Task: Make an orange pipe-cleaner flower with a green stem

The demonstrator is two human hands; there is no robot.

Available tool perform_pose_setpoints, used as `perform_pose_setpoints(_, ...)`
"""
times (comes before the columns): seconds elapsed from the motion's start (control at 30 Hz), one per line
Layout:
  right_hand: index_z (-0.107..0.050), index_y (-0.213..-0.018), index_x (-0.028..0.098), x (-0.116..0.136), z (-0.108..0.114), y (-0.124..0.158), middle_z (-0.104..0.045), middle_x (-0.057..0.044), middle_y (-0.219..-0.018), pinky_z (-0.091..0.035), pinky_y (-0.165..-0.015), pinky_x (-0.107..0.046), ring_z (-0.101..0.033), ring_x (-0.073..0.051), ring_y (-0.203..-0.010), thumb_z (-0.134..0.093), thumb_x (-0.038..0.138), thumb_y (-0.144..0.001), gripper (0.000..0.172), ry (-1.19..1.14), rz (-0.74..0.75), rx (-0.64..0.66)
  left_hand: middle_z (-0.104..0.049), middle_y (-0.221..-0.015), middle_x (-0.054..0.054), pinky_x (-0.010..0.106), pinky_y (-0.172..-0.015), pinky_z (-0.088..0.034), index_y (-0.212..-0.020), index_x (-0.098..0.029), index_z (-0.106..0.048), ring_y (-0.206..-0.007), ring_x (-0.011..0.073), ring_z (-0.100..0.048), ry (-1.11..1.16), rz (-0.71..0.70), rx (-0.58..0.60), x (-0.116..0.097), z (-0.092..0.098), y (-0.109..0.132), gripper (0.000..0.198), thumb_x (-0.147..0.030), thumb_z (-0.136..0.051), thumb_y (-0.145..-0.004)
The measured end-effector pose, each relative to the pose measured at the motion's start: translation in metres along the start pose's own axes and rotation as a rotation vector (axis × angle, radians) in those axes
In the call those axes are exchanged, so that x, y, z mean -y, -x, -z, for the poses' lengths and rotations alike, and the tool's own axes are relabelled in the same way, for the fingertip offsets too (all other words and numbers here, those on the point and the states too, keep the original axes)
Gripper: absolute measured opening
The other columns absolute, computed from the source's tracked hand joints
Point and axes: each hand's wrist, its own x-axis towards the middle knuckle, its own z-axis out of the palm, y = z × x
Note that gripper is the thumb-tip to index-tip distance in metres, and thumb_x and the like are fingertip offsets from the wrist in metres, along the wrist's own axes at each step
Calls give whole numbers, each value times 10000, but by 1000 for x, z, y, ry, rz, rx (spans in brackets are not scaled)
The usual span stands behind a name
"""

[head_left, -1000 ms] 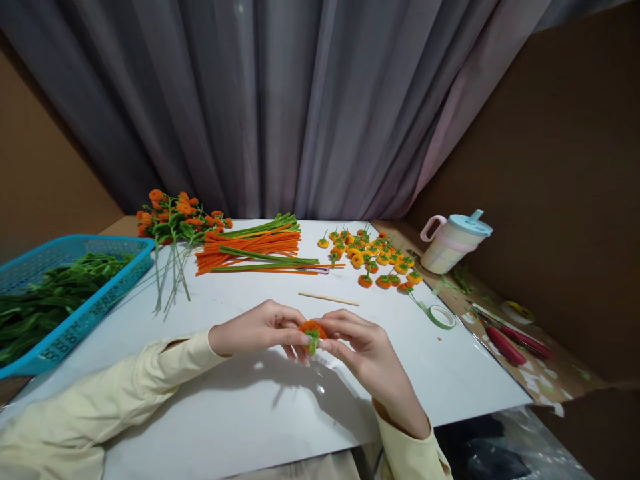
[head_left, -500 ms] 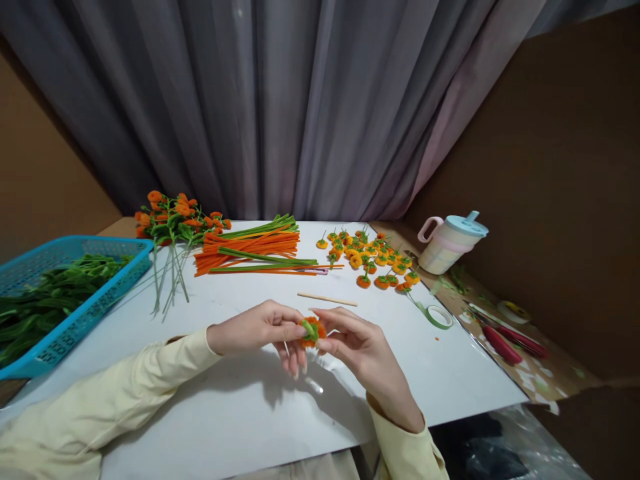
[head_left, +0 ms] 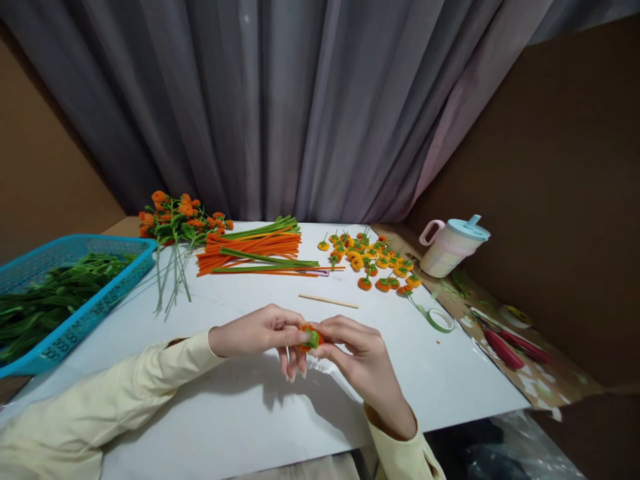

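Note:
Above the white table (head_left: pixel 240 413), near its front, a small orange flower with a green centre (head_left: pixel 313 339) is held between both hands. My left hand (head_left: pixel 273 333) pinches it from the left with thumb and fingers, its lower fingers hanging down. From the right, my right hand (head_left: pixel 357 347) grips the flower's edge with thumb and forefinger. A thin wooden stick (head_left: pixel 329 301) lies on the table just behind the hands. Orange and green fuzzy stems (head_left: pixel 250 253) are piled farther back. The fingers partly cover the flower.
A blue basket (head_left: pixel 95 313) of green leaves stands left. Behind it lie finished-looking orange flowers (head_left: pixel 187 210). Small orange and yellow flower heads (head_left: pixel 383 262) sit back right, near green tape (head_left: pixel 441 321), a lidded cup (head_left: pixel 453 247) and red-handled pliers (head_left: pixel 504 349).
The right hand's fingers have closed in further over the flower, which is now more covered. The left hand's lower fingers have shifted slightly. The view has moved a little.

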Motion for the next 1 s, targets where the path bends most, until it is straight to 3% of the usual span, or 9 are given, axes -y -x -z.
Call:
perform_pose_setpoints(0.13,-660,-976,204,-3,0,2,-649,-61,-857,-518,-626,-263,-609,-147,-709,-616,139,-810,183,134,99,-80,-685,-864,98,272,-587,-523,-921,-132,-590,-640,147,-650,28,32,-19,-4,6,-2,369,-480,-494,-845)
perform_pose_setpoints(0.27,-582,-1098,227,-7,-3,3,-626,-67,-958,-517,-717,-274,-599,-157,-869,-483,25,-838,344,233,207,-69,-668,-876,81,283,-621,-536,-993,-138,-592,-703,150,-641,-2,-10,-151,-5,6,-4,339,-433,-526,-837)
perform_pose_setpoints(0.4,-580,-1067,220,-7,-1,4,-626,-70,-977,-519,-687,-274,-594,-171,-906,-455,39,-840,316,175,121,-95,-650,-823,42,274,-619,-547,-1018,-152,-584,-744,155,-632,-157,-125,-273,-6,-1,-2,288,-353,-580,-812)
perform_pose_setpoints(0.53,-596,-1052,204,-7,4,5,-597,-96,-1043,-538,-678,-296,-587,-195,-933,-501,106,-846,247,30,9,-131,-653,-919,47,239,-643,-547,-1047,-169,-572,-769,138,-635,-480,-310,-420,-2,-4,2,270,-291,-590,-807)
perform_pose_setpoints(0.63,-584,-1115,207,-6,4,4,-574,-104,-1118,-550,-714,-318,-592,-195,-928,-573,121,-821,306,-24,11,-109,-656,-992,60,216,-666,-550,-1104,-174,-553,-750,118,-643,-686,-449,-511,4,-4,4,303,-263,-582,-815)
perform_pose_setpoints(0.73,-609,-1101,222,-6,2,2,-608,-85,-1076,-550,-736,-318,-605,-185,-899,-631,110,-789,332,51,69,-145,-656,-1054,79,210,-678,-564,-1178,-170,-529,-767,121,-658,-713,-504,-536,8,-5,4,362,-259,-568,-829)
perform_pose_setpoints(0.83,-643,-1037,231,-6,1,0,-646,-65,-990,-536,-755,-307,-616,-178,-885,-639,78,-780,299,144,148,-188,-644,-1101,85,240,-732,-574,-1207,-179,-541,-856,143,-653,-690,-562,-488,9,-6,3,390,-252,-576,-826)
perform_pose_setpoints(1.0,-657,-1012,229,-7,2,2,-654,-66,-933,-534,-712,-284,-630,-172,-842,-622,37,-780,304,160,238,-186,-694,-964,92,255,-722,-557,-1158,-192,-611,-854,169,-651,-764,-731,-479,7,-7,2,328,-194,-569,-833)
